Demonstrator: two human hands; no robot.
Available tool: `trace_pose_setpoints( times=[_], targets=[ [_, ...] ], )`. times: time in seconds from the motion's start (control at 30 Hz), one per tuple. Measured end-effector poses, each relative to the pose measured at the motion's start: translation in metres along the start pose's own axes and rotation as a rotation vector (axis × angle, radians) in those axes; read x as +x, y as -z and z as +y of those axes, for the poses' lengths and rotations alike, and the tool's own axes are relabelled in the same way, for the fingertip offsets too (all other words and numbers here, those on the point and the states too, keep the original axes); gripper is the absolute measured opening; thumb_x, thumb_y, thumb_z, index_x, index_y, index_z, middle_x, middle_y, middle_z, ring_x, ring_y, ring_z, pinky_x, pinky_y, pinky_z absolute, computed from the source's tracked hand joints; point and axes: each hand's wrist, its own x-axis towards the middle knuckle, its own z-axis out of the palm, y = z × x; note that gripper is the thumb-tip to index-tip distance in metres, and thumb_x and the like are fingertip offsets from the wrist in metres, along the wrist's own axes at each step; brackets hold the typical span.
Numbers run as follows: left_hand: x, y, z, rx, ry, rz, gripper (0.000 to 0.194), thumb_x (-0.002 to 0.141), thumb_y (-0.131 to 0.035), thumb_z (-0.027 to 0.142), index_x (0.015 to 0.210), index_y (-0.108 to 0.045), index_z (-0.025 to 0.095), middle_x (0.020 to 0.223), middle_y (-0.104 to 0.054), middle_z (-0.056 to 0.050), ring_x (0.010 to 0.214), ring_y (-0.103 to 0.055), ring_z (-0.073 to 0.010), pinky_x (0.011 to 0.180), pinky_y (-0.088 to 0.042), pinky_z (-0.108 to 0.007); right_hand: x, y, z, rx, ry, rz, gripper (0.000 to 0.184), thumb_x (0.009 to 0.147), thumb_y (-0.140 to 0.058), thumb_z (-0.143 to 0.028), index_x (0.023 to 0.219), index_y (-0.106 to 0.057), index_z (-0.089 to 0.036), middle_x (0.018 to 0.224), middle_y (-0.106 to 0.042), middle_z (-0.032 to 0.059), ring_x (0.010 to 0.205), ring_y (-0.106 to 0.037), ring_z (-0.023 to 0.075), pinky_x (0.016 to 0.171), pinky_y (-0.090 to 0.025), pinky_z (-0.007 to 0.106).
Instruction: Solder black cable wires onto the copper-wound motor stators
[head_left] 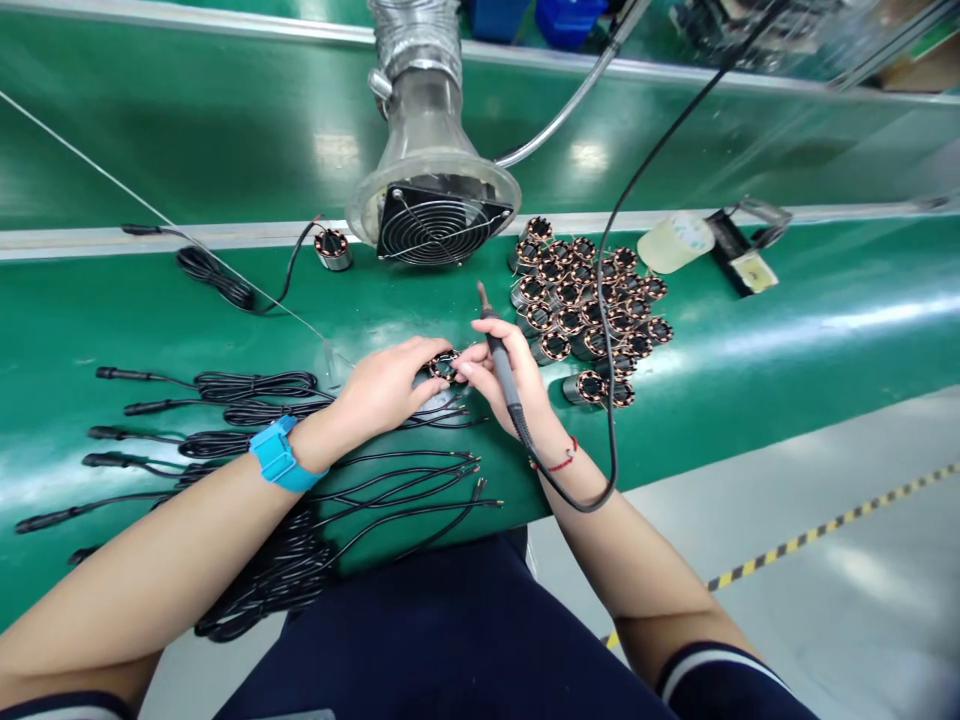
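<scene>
Fingers of the left hand lie pressed together and gently curved, their tips against the left edge of a small round black-and-copper wound coil ring, which is held between the two hands just above the bench. The right hand curls around a slim dark grey soldering iron, gripping it like a pen with its thin metal tip pointing up and away from the ring. The fingertips of that hand touch the ring's right edge, though the exact pinch is partly hidden. A black rubber iron cord loops past the right wrist and runs up across the bench. A bright blue wrist strap circles the left wrist, and a thin red string bracelet sits on the right. Long black cables with moulded connectors fan across a glossy green conveyor belt beneath and left of the hands, their stripped ends reaching just below the ring. A heap of similar short cylindrical copper-wound coils stands beyond the right hand. One more coil with a black cable attached sits near a clear-hooded fume extractor with a black wire-guarded fan. Further right lie a translucent plastic bottle and a black holder.
</scene>
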Motion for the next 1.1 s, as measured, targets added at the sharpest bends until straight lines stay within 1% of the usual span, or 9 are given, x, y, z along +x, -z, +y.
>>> trace_pose_setpoints(
  times=[0.1, 0.27, 0.4, 0.5, 0.57, 0.67, 0.8, 0.97, 1.1],
  targets=[
    [0.0, 0.001, 0.001, 0.01, 0.005, -0.011, 0.039, 0.091, -0.055, 0.033, 0.129, -0.054, 0.021, 0.127, -0.063, -0.007, 0.111, -0.062, -0.0278, 0.088, -0.051, -0.039, 0.004, 0.0, -0.004, -0.093, 0.032, -0.047, 0.044, 0.083, -0.063, -0.027, 0.121, -0.041, -0.024, 0.08, -0.059, -0.0044, 0.069, -0.06, 0.0109, 0.071, -0.053, 0.028],
    [0.0, 0.002, 0.001, -0.011, -0.001, -0.009, 0.04, 0.091, -0.055, 0.031, 0.129, -0.054, 0.021, 0.129, -0.063, -0.008, 0.113, -0.062, -0.0268, 0.092, -0.05, -0.039, 0.0, 0.004, -0.012, -0.531, 0.1, -0.038, 0.04, 0.086, -0.053, -0.019, 0.124, -0.042, -0.026, 0.084, -0.058, -0.0028, 0.073, -0.059, 0.0133, 0.079, -0.052, 0.034],
    [0.001, 0.002, -0.001, -0.058, -0.02, -0.01, 0.038, 0.09, -0.056, 0.031, 0.127, -0.056, 0.021, 0.128, -0.063, -0.007, 0.114, -0.061, -0.0261, 0.093, -0.05, -0.038, 0.001, 0.014, -0.009, -0.417, 0.082, -0.008, 0.05, 0.086, -0.06, -0.028, 0.13, -0.038, -0.028, 0.093, -0.06, -0.0007, 0.079, -0.062, 0.0141, 0.076, -0.053, 0.032],
    [0.001, 0.003, -0.001, -0.085, -0.032, -0.013, 0.037, 0.09, -0.057, 0.03, 0.126, -0.057, 0.022, 0.13, -0.063, -0.006, 0.116, -0.06, -0.0254, 0.095, -0.049, -0.038, 0.004, 0.023, -0.003, -0.48, 0.039, 0.066, 0.046, 0.086, -0.056, -0.024, 0.129, -0.04, -0.027, 0.102, -0.061, 0.0022, 0.084, -0.064, 0.0143, 0.083, -0.053, 0.034],
    [0.001, 0.003, -0.002, -0.09, -0.027, -0.016, 0.038, 0.089, -0.058, 0.028, 0.127, -0.057, 0.022, 0.129, -0.063, -0.006, 0.116, -0.06, -0.0254, 0.096, -0.049, -0.038, 0.007, 0.025, -0.001, -0.534, 0.021, 0.037, 0.045, 0.086, -0.053, -0.021, 0.128, -0.041, -0.026, 0.103, -0.062, 0.0022, 0.088, -0.064, 0.0149, 0.088, -0.051, 0.037],
    [0.001, 0.003, -0.001, -0.088, -0.014, -0.027, 0.039, 0.089, -0.058, 0.028, 0.127, -0.057, 0.022, 0.129, -0.063, -0.006, 0.116, -0.06, -0.026, 0.097, -0.048, -0.039, 0.01, 0.021, 0.0, -0.488, 0.028, 0.058, 0.042, 0.086, -0.052, -0.02, 0.126, -0.043, -0.026, 0.09, -0.061, -0.0015, 0.083, -0.063, 0.0142, 0.085, -0.052, 0.035],
    [0.001, 0.003, -0.002, -0.092, -0.015, -0.028, 0.038, 0.089, -0.057, 0.03, 0.127, -0.057, 0.022, 0.127, -0.064, -0.006, 0.114, -0.061, -0.0256, 0.095, -0.049, -0.039, 0.012, 0.009, -0.002, -0.201, 0.014, 0.134, 0.04, 0.085, -0.058, -0.029, 0.121, -0.041, -0.025, 0.08, -0.058, -0.0041, 0.074, -0.064, 0.013, 0.075, -0.054, 0.032],
    [0.002, 0.004, -0.003, -0.113, -0.026, -0.044, 0.043, 0.088, -0.059, 0.028, 0.131, -0.055, 0.02, 0.13, -0.063, -0.007, 0.115, -0.06, -0.0262, 0.095, -0.048, -0.04, 0.014, 0.0, -0.002, -0.006, -0.054, 0.059, 0.047, 0.083, -0.064, -0.044, 0.12, -0.04, -0.026, 0.078, -0.06, -0.0033, 0.072, -0.064, 0.0145, 0.07, -0.055, 0.031],
    [0.002, 0.004, -0.003, -0.126, -0.023, -0.044, 0.044, 0.088, -0.06, 0.027, 0.131, -0.055, 0.019, 0.131, -0.062, -0.007, 0.117, -0.059, -0.026, 0.098, -0.047, -0.04, 0.016, -0.001, -0.001, -0.042, -0.045, 0.029, 0.048, 0.084, -0.062, -0.048, 0.12, -0.04, -0.026, 0.079, -0.058, -0.0033, 0.073, -0.061, 0.0141, 0.071, -0.053, 0.031]
  ],
)
